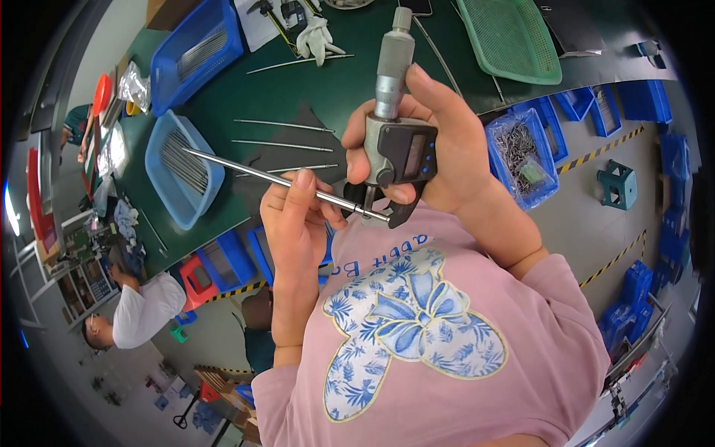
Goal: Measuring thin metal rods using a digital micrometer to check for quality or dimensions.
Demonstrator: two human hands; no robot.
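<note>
My right hand (454, 141) is wrapped round a digital micrometer (395, 56), its thimble pointing up and away from me. Between finger and thumb, my left hand (294, 216) grips a slender metal rod (253, 170), which slants from upper left to lower right. The rod's right end lies in the micrometer's jaw, by the spindle; whether both faces touch it I cannot tell. Beyond my left hand, several similar thin rods (283, 144) lie on a dark mat (302, 123). A light blue basket (158, 175) to the left holds many more rods.
On the green table (246, 93) stand a darker blue basket (167, 93) of rods and a green basket (547, 63). A white glove (316, 39) and calipers (272, 16) lie at the back. Blue bins (551, 186) sit at right; a stool (618, 185) stands beyond. Another person (149, 309) sits at left.
</note>
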